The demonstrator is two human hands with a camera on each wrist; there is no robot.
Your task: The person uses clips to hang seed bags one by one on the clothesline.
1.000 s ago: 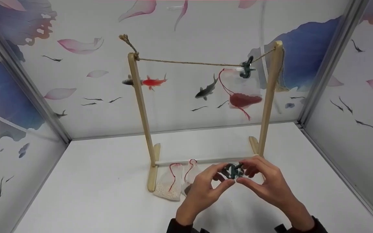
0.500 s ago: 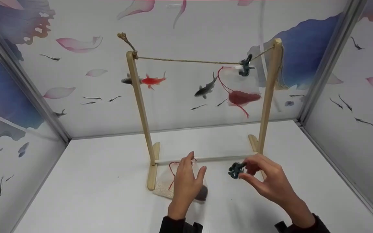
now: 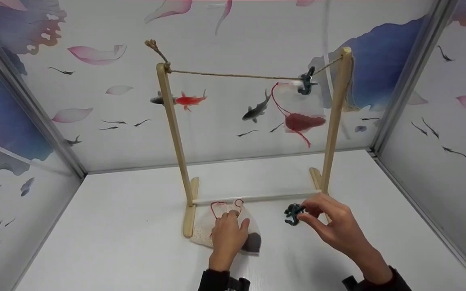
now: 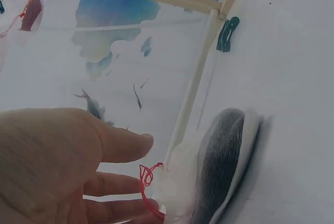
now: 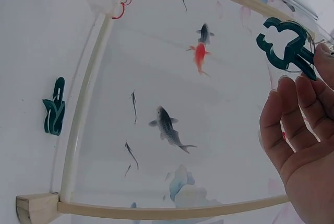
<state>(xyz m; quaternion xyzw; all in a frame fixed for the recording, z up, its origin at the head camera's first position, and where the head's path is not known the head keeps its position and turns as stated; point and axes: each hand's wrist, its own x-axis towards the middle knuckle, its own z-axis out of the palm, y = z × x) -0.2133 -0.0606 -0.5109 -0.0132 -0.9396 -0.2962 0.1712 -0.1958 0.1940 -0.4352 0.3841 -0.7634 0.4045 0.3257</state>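
My right hand (image 3: 336, 224) pinches a dark green plastic clip (image 3: 293, 214) by its handles, above the table; the right wrist view shows its rounded jaws parted. Over two sheer drawstring bags on the table, my left hand (image 3: 229, 238) reaches down with loosely bent fingers at their upper part. One bag holds pale grains (image 3: 201, 235), the other something dark grey (image 4: 222, 156). A red drawstring (image 4: 150, 174) lies right at my left fingertips. The thumb stands apart from the fingers. My left hand covers part of both bags.
A wooden frame (image 3: 173, 121) carries a twine line (image 3: 233, 75). Another green clip (image 3: 306, 83) holds a sheer bag with dark red contents (image 3: 303, 122) on the twine. A further green clip (image 5: 54, 108) lies on the table near the frame's white crossbar (image 3: 257, 198). Printed panels enclose the table.
My left hand has left the green clip, moved left and lowered onto the bags. My right hand keeps the clip in about the same place, turned slightly.
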